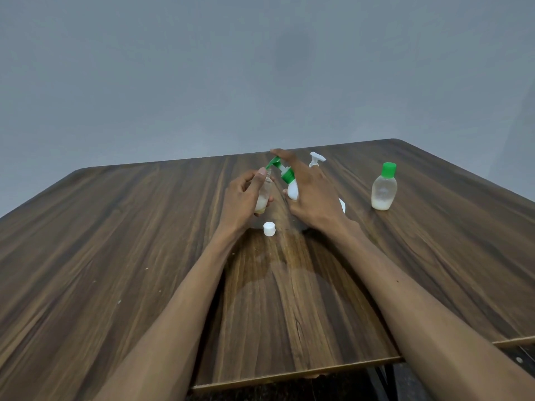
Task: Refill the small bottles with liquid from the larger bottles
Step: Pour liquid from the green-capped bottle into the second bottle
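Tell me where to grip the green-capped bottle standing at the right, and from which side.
Grip the green-capped bottle across the narrower shoulders just under its cap, coming from above and slightly right. It stands upright and alone on the table, with its widest face toward the camera, so fingers would probably close best front to back. The lower body bulges and looks harder to hold.

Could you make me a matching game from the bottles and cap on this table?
Things:
1. small clear bottle
2. green pump bottle
3. loose white cap
4. green-capped bottle

States:
A. stands alone, closed, on the right
B. lies on the table near the wrists
C. gripped open-necked by the left hand
D. tilted, its nozzle at another bottle's neck, under the right hand

Pairs: 1-C, 2-D, 3-B, 4-A
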